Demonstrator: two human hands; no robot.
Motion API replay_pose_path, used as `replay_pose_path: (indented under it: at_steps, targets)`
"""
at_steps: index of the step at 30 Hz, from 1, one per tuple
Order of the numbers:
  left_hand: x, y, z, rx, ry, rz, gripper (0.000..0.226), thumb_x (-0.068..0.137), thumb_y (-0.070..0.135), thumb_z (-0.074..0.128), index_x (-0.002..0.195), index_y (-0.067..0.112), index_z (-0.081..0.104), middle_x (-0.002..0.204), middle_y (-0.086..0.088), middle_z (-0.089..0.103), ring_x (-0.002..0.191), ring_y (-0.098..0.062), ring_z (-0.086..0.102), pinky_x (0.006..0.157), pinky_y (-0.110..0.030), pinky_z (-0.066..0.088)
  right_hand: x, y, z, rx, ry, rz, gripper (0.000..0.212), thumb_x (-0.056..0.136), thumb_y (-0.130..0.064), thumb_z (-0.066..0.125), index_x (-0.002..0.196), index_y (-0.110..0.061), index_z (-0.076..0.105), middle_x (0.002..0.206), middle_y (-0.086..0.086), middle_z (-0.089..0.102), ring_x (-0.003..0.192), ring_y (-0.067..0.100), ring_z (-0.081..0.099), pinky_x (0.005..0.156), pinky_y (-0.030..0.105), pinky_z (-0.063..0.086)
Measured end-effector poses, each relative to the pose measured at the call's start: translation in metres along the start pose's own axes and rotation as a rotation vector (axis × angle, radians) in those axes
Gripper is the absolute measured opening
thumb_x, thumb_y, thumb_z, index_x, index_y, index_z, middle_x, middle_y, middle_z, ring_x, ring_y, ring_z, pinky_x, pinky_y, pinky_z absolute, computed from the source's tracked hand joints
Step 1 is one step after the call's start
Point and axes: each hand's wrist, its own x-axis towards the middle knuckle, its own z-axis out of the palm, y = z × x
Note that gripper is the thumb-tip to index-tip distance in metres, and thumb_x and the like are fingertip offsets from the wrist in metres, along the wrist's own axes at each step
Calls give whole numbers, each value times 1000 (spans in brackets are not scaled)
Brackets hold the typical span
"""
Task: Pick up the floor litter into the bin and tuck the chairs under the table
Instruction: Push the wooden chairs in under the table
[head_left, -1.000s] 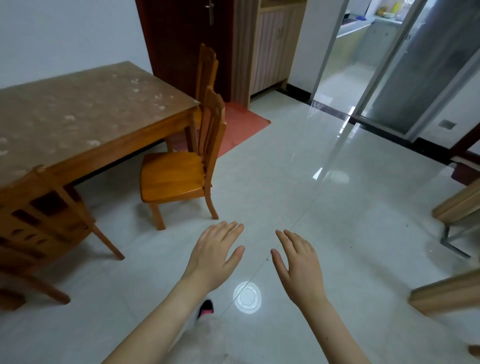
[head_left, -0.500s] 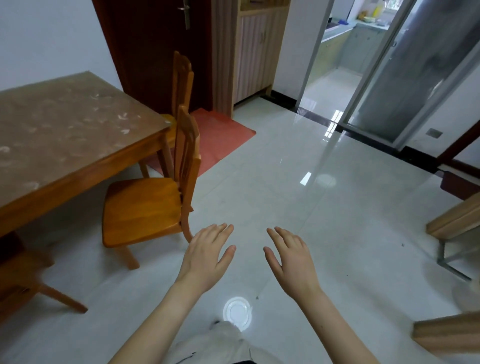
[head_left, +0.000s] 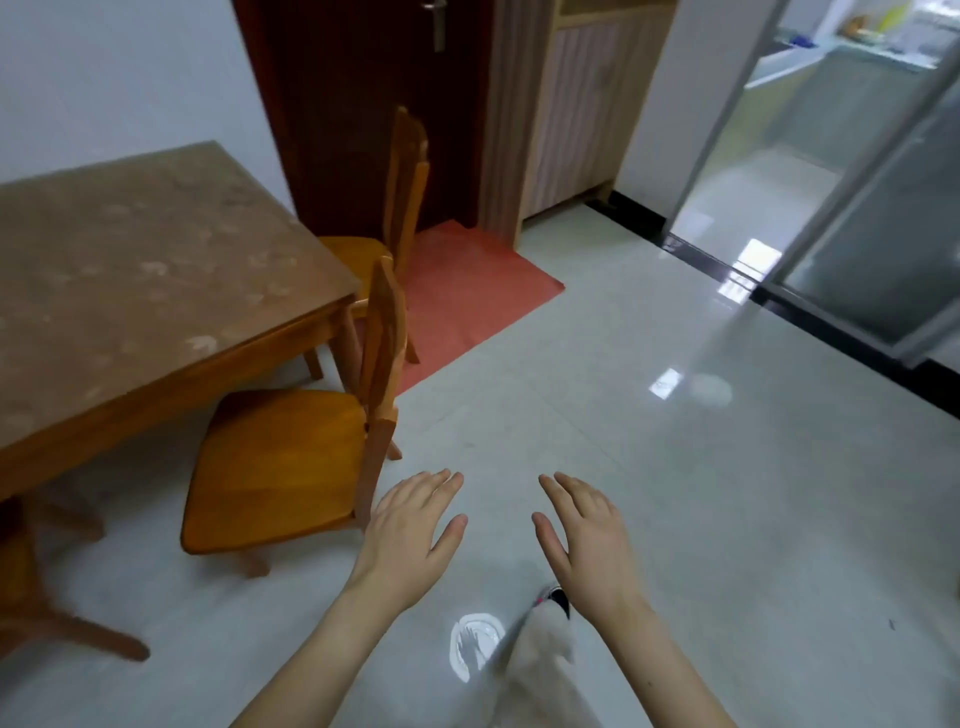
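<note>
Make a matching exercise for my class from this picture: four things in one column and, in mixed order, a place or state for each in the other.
Things
1. near chair
2. red mat
3. left hand
4. table

Places or states
A. open and empty, fingers spread
B. flat on the floor before the dark door
C. pulled out, its whole seat clear of the table
D. against the white wall, its top mottled brown

Pairs: 1-C, 2-B, 3-A, 4-D

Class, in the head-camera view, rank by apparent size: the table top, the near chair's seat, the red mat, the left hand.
1. table top
2. near chair's seat; red mat looks similar, and lies farther off, so unranked
3. left hand
</note>
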Motion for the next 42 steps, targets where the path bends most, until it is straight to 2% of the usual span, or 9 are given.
replay_pose_path:
  at_steps: [5, 11, 16, 21, 26, 30, 33, 39, 42]
  targets:
    - [80, 10, 6, 9, 129, -149, 57, 94, 52, 28, 138, 23, 49, 139, 5, 52, 131, -16, 43, 109, -39, 35, 116, 48, -1, 51, -91, -157, 51, 98, -45, 35, 136, -16, 56, 136, 6, 58, 125, 26, 52, 105, 44, 42]
    - [160, 19, -18, 34, 339, -423, 52, 95, 49, 31, 137, 24, 49, 138, 6, 52, 133, -13, 40, 108, -33, 34, 255, 61, -14, 106, -146, -479, 49, 97, -40, 38, 133, -13, 57, 132, 8, 60, 122, 26, 54, 103, 45, 44]
    - [181, 1, -13, 19, 370, -601, 56, 96, 54, 24, 136, 24, 50, 134, 6, 55, 130, -14, 44, 105, -40, 41, 330, 48, 15, 157, -230, -654, 49, 98, -39, 39, 133, -11, 58, 132, 9, 60, 122, 26, 53, 105, 44, 43]
    - [189, -28, 0, 19, 423, -753, 60, 97, 57, 24, 131, 20, 56, 129, -1, 61, 121, -24, 54, 100, -45, 46, 379, 25, 69, 148, -376, -799, 49, 98, -40, 38, 132, -12, 58, 132, 8, 61, 123, 26, 54, 105, 45, 44]
    - [220, -67, 2, -12, 457, -805, 59, 96, 62, 28, 131, 23, 56, 126, 2, 63, 113, -21, 58, 94, -44, 51, 441, -12, 106, 142, -478, -970, 47, 97, -45, 43, 134, -18, 55, 131, 2, 60, 121, 22, 53, 105, 41, 42]
    - [246, -89, -8, -15, 483, -799, 58, 95, 62, 29, 132, 25, 54, 123, 3, 63, 109, -18, 59, 92, -38, 51, 488, -37, 128, 30, -609, -1161, 61, 92, -62, 45, 141, -26, 50, 144, -2, 51, 138, 22, 39, 118, 43, 24]
    - [261, -102, -16, 5, 489, -810, 56, 95, 61, 32, 130, 24, 54, 122, 4, 63, 108, -17, 59, 92, -32, 49, 519, -52, 145, -57, -699, -1275, 69, 87, -71, 44, 143, -31, 46, 149, -6, 45, 143, 21, 32, 119, 41, 15]
    - [283, -98, -3, 32, 447, -941, 65, 92, 69, 25, 133, 26, 51, 125, 3, 62, 109, -18, 60, 94, -36, 49, 564, -59, 169, -88, -829, -1471, 70, 87, -74, 39, 142, -31, 46, 148, -5, 47, 142, 19, 33, 121, 43, 17]
    - [298, -82, 10, -5, 413, -1046, 64, 90, 69, 23, 133, 29, 48, 126, 7, 59, 112, -16, 56, 98, -31, 44, 580, -56, 179, -80, -865, -1569, 62, 90, -70, 41, 139, -32, 51, 140, -6, 54, 136, 17, 42, 119, 45, 23]
